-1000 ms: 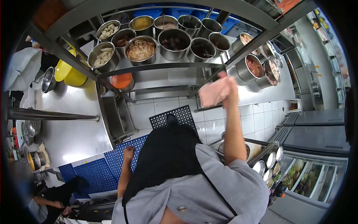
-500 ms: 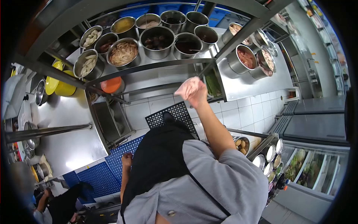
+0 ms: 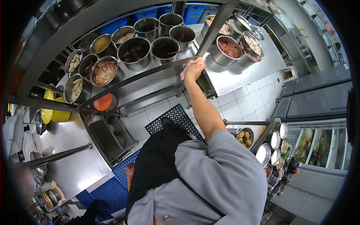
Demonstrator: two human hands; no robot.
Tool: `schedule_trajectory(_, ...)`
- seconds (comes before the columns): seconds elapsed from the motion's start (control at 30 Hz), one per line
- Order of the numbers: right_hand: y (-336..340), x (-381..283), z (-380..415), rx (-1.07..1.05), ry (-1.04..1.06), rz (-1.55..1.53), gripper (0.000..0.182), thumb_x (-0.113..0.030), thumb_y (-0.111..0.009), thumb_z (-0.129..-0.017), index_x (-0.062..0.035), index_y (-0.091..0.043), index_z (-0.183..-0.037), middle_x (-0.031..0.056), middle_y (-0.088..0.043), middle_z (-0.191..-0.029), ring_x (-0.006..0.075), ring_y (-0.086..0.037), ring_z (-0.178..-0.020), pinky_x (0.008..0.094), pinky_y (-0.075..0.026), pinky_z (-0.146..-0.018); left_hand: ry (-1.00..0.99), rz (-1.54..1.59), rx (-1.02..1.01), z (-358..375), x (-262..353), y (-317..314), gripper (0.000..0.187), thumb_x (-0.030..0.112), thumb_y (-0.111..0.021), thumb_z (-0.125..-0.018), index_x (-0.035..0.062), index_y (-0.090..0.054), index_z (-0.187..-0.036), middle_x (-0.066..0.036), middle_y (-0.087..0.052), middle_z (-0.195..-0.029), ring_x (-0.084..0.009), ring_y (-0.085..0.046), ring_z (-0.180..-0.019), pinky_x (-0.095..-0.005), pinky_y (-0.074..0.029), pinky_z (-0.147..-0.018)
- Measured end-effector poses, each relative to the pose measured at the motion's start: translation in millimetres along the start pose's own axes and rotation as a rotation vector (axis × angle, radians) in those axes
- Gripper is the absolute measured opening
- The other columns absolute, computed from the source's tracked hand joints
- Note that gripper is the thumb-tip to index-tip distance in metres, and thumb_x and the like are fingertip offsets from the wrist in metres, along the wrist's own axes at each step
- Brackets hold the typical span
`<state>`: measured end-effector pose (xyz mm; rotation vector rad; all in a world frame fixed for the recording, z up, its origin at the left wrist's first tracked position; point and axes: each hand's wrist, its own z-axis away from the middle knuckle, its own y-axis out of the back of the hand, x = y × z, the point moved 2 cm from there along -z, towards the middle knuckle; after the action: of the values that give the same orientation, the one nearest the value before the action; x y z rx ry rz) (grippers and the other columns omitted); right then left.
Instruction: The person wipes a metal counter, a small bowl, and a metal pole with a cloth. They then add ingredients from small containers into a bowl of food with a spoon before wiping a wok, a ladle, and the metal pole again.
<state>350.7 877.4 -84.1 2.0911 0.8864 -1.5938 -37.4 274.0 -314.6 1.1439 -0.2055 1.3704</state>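
Observation:
My right hand (image 3: 194, 69) is stretched forward at the edge of the steel shelf, its fingers closed on pink raw meat (image 3: 200, 60) that shows above and beside them. A steel pot of reddish meat (image 3: 228, 49) stands just to its right. Left of the hand is a steel pot with dark liquid (image 3: 164, 48). My left hand (image 3: 130, 168) hangs low beside the black apron, partly hidden by it; its fingers are too small and dim to make out.
Several steel pots of food line the shelf (image 3: 131, 80) in front. A steel counter (image 3: 67, 150) is at the left, with a yellow bucket (image 3: 61, 110) near it. A pot of potatoes (image 3: 243, 137) and several containers stand at the right. A co-worker's dark-clothed body (image 3: 90, 213) shows at the lower left.
My right hand, with the meat, has reached further forward to the shelf edge near the pots. The view has shifted, and my left hand is more hidden by the apron.

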Motion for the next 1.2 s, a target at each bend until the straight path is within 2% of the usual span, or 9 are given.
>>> schedule_trajectory(0.07,1,-16,8,-0.093,-0.406,-0.284,0.01,-0.014,-0.042,-0.097,-0.0054,-0.037,-0.099,0.0126,-0.051,-0.071,0.0264,-0.056,-0.059,0.0358,-0.05,-0.056,-0.015,0.027,-0.003,-5,17,4,0.021,0.013,-0.06,-0.088,-0.0015,-0.07,-0.1,-0.007,-0.069,-0.081,-0.0155,-0.063,-0.074,-0.0314,-0.05,-0.069)
schedule_trajectory(0.17,8,-110,3,-0.049,-0.573,-0.35,0.009,-0.015,-0.041,-0.097,-0.0072,-0.037,-0.098,0.0093,-0.048,-0.063,0.0203,-0.051,-0.048,0.0281,-0.044,-0.042,0.061,0.043,-0.022,15,113,21,0.023,0.012,-0.061,-0.088,-0.0005,-0.068,-0.107,-0.004,-0.068,-0.081,-0.012,-0.06,-0.072,-0.0281,-0.047,-0.066)
schedule_trajectory(0.3,3,-72,-22,0.077,0.12,0.06,0.019,-0.022,-0.039,-0.099,-0.0034,-0.037,-0.097,0.0145,-0.051,-0.07,0.0291,-0.059,-0.065,0.0413,-0.048,-0.064,0.136,0.044,-0.067,19,134,24,0.024,0.011,-0.062,-0.088,-0.0012,-0.067,-0.108,-0.002,-0.065,-0.079,-0.0081,-0.054,-0.068,-0.0243,-0.044,-0.062)
schedule_trajectory(0.43,16,-34,22,-0.068,-0.046,0.466,0.031,-0.031,-0.046,-0.099,-0.0009,-0.048,-0.103,0.0253,-0.062,-0.092,0.0413,-0.063,-0.083,0.0479,-0.05,-0.076,0.055,-0.006,-0.111,7,73,28,0.028,0.012,-0.062,-0.087,-0.0034,-0.066,-0.11,-0.002,-0.066,-0.081,-0.0106,-0.056,-0.069,-0.0263,-0.046,-0.064)
schedule_trajectory(0.5,42,-8,49,-0.844,-0.029,0.874,0.033,-0.033,-0.055,-0.095,-0.003,-0.06,-0.107,0.0257,-0.064,-0.099,0.0431,-0.063,-0.091,0.048,-0.05,-0.079,0.086,0.014,-0.125,6,60,23,0.029,0.012,-0.062,-0.087,-0.0037,-0.066,-0.111,-0.003,-0.066,-0.082,-0.0118,-0.057,-0.07,-0.0271,-0.047,-0.065)
schedule_trajectory(0.6,83,-42,54,-0.747,-0.049,0.597,0.034,-0.033,-0.065,-0.089,-0.0066,-0.067,-0.11,0.0242,-0.065,-0.102,0.0427,-0.063,-0.093,0.048,-0.05,-0.083,0.136,0.022,-0.099,5,77,25,0.028,0.01,-0.063,-0.085,-0.0024,-0.066,-0.11,-0.005,-0.066,-0.085,-0.0128,-0.057,-0.072,-0.0276,-0.047,-0.066)
schedule_trajectory(0.67,102,-83,23,-0.573,0.381,0.584,0.032,-0.027,-0.068,-0.087,-0.0082,-0.067,-0.112,0.0209,-0.064,-0.101,0.0409,-0.063,-0.096,0.0486,-0.051,-0.082,0.178,0.079,-0.065,11,97,22,0.024,0.009,-0.061,-0.085,-0.0017,-0.067,-0.105,-0.004,-0.066,-0.082,-0.0129,-0.057,-0.071,-0.0281,-0.046,-0.064)
schedule_trajectory(0.83,122,-93,-67,-0.634,0.771,1.055,0.029,-0.03,-0.065,-0.088,-0.0123,-0.068,-0.111,0.0165,-0.061,-0.108,0.0389,-0.057,-0.093,0.0478,-0.046,-0.082,-0.051,-0.109,-0.18,11,100,17,0.016,0.013,-0.063,-0.085,0.0001,-0.068,-0.093,-0.003,-0.064,-0.073,-0.014,-0.057,-0.066,-0.031,-0.046,-0.06)
schedule_trajectory(1.2,229,-45,-74,-0.502,0.668,1.174,0.016,-0.02,-0.06,-0.093,-0.0064,-0.064,-0.101,0.0146,-0.064,-0.105,0.0359,-0.057,-0.096,0.0441,-0.044,-0.085,0.171,0.078,-0.095,-9,99,8,0.029,0.015,-0.062,-0.087,-0.0033,-0.066,-0.109,-0.002,-0.062,-0.071,-0.0099,-0.053,-0.059,-0.0268,-0.043,-0.053)
